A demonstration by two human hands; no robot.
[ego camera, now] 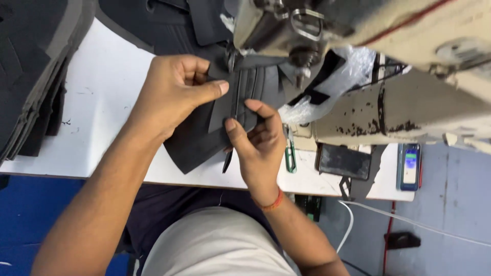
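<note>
My left hand pinches the upper edge of a dark grey fabric piece between thumb and fingers, just left of the sewing machine's needle area. My right hand grips the same piece from below, thumb on top near its stitched ridges. The fabric lies partly on the white table and reaches under the beige sewing machine head. An orange band circles my right wrist.
A stack of dark fabric pieces sits at the table's left. Green-handled snips, a black pad and a phone with a lit screen lie to the right. Crumpled clear plastic hangs by the machine. A white cable runs below.
</note>
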